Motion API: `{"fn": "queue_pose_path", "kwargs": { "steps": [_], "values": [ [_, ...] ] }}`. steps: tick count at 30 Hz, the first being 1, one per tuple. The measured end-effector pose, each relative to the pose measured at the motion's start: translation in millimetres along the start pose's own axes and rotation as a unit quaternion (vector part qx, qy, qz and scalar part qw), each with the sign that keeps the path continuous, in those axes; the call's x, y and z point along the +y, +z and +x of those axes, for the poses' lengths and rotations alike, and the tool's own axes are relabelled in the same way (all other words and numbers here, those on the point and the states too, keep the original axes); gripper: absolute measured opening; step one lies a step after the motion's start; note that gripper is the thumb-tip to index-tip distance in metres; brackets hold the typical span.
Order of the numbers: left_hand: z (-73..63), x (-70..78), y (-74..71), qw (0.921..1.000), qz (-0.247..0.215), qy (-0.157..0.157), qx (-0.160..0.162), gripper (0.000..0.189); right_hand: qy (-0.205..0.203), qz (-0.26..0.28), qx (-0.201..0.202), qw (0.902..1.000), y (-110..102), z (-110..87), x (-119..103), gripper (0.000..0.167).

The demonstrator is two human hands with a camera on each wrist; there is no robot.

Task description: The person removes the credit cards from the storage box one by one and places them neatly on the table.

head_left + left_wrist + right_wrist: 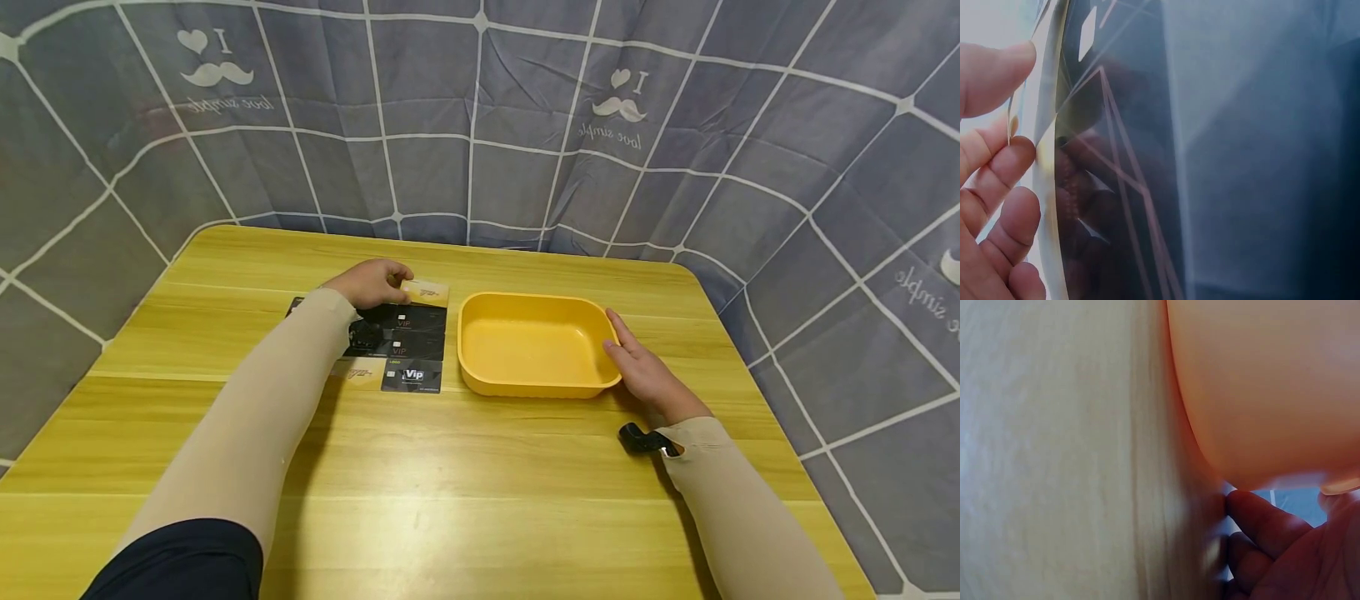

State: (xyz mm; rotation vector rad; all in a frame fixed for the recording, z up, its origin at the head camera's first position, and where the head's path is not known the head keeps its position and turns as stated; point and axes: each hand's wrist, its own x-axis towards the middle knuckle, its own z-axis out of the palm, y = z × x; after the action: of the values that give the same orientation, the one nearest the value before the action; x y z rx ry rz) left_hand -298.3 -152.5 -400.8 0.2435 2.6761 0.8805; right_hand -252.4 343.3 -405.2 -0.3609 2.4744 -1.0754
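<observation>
In the head view my left hand [371, 283] is at the far end of a block of cards, pinching a gold card [429, 292] at its left edge. The left wrist view shows the thumb [997, 75] and a fingertip on either side of a thin card edge, beside a black card [1116, 187]. Black VIP cards [420, 344] lie in rows below, with a dark grey Vip card [412, 376] and another gold card [363, 373] nearest me. My right hand [648, 375] grips the right side of a yellow plastic tub [536, 389], thumb at its rim.
The wooden table [420, 500] runs under everything, its far edge close to a grey checked curtain [435, 175]. The tub stands just right of the cards. A black strap-like device [641, 439] sits at my right wrist. My left forearm hides some cards.
</observation>
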Motion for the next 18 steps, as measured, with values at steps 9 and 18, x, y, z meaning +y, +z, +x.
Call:
{"fn": "queue_pose_path", "kwargs": {
  "steps": [9,18],
  "values": [
    [-1.6,2.6,2.7,1.0000,0.004,0.004,0.001,0.058,-0.004,-0.009,0.000,1.0000,-1.3,-1.5,0.7,0.069],
    [-2.6,4.9,5.7,0.9999,0.009,0.005,0.004,0.057,0.000,-0.011,-0.004,0.9999,-4.5,-2.7,2.6,0.068]
  ]
}}
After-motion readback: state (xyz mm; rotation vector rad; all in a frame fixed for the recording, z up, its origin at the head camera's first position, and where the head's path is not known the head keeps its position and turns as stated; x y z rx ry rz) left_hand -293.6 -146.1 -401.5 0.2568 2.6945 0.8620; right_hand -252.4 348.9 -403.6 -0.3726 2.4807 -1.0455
